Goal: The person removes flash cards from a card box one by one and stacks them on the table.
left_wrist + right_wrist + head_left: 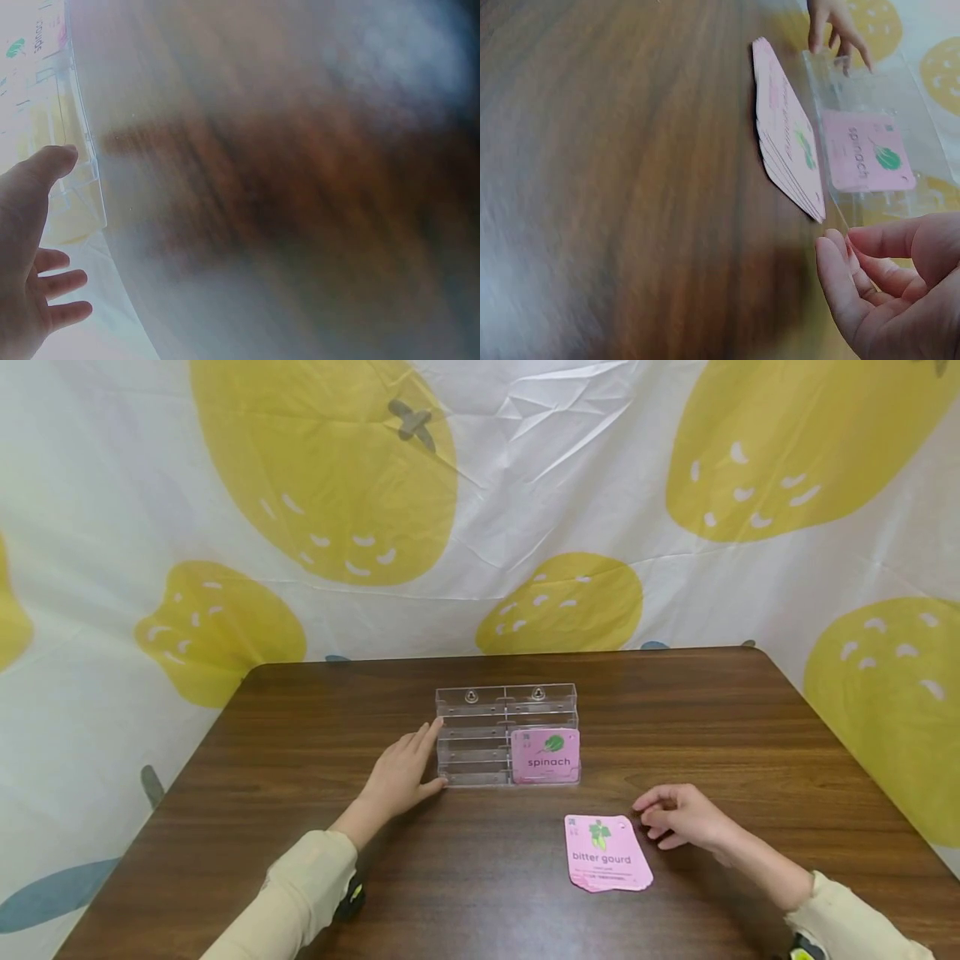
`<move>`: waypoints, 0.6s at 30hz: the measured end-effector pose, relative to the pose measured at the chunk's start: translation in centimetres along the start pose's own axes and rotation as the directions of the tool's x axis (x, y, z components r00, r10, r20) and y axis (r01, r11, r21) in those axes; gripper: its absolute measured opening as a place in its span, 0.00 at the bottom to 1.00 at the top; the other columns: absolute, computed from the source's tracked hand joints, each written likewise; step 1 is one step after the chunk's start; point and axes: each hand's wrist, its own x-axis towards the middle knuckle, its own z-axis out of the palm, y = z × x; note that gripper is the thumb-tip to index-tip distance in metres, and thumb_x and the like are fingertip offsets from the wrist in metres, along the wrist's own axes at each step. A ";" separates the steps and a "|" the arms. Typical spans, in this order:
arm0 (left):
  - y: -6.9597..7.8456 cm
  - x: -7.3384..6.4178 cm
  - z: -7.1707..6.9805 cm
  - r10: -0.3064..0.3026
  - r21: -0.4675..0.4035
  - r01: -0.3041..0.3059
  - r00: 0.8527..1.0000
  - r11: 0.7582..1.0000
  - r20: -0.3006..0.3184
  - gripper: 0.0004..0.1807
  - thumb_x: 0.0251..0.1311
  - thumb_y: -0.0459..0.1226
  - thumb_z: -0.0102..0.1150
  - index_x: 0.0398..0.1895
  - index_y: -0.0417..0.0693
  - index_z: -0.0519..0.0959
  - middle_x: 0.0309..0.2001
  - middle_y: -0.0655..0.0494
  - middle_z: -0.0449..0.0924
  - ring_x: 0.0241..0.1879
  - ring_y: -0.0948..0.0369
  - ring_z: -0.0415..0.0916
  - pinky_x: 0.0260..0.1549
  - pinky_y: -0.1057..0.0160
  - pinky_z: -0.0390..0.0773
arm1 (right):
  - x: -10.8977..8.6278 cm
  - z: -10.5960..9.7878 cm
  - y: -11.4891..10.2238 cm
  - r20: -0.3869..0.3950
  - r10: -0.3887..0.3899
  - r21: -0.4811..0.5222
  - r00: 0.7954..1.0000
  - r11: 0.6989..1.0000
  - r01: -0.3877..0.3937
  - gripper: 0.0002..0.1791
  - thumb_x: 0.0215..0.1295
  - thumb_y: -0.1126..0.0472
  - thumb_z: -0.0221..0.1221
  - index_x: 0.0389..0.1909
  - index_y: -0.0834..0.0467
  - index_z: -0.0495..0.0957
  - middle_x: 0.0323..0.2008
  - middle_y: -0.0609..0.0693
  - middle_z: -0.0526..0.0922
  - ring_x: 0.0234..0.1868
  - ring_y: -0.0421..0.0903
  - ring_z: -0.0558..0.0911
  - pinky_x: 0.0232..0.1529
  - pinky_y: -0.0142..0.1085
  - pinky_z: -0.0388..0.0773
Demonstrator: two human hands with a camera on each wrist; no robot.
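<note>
A clear plastic rack point(472, 745) with tiered pockets in two columns stands on the table. A pink spinach card point(545, 758) sits in its lower right pocket, also seen in the right wrist view. My left hand point(395, 778) touches the rack's left side with extended fingers, its thumb at the lower front corner. A pile of pink cards point(607, 852), topped by a bitter gourd card, lies on the table in front of the rack. Just right of that pile, my right hand point(686, 817) hovers with loosely bent fingers, nothing visible between them.
The brown wood-grain table point(285, 760) has rounded far corners. Behind it hangs a white cloth point(562, 460) printed with large yellow fruit. The left wrist view is mostly blurred tabletop.
</note>
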 end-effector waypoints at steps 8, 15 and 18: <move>0.1 0.0 -0.1 -0.001 0.002 0.001 1.000 1.000 0.009 0.49 0.51 0.51 0.61 0.70 0.43 0.46 0.62 0.37 0.62 0.57 0.44 0.65 0.55 0.49 0.66 | -0.2 -2.4 -0.6 -0.019 -0.026 -0.081 0.999 0.996 0.024 0.15 0.59 0.68 0.53 0.44 0.76 0.71 0.30 0.54 0.78 0.29 0.47 0.79 0.28 0.40 0.80; 0.2 0.1 -0.2 -0.009 0.017 0.009 1.000 1.000 0.017 0.49 0.51 0.52 0.61 0.70 0.43 0.46 0.62 0.37 0.61 0.57 0.44 0.65 0.56 0.49 0.66 | 0.2 -4.0 -0.9 0.003 0.001 -0.106 1.000 0.994 0.000 0.17 0.61 0.66 0.53 0.46 0.75 0.70 0.34 0.56 0.79 0.33 0.48 0.79 0.31 0.41 0.79; 0.2 0.1 -0.2 -0.012 0.028 0.012 1.000 1.000 0.022 0.49 0.52 0.52 0.60 0.70 0.43 0.46 0.63 0.37 0.60 0.58 0.44 0.64 0.56 0.47 0.64 | 0.5 -3.9 -1.2 0.012 -0.003 -0.102 1.000 0.995 0.004 0.18 0.61 0.65 0.53 0.47 0.76 0.69 0.36 0.57 0.79 0.34 0.49 0.79 0.32 0.41 0.79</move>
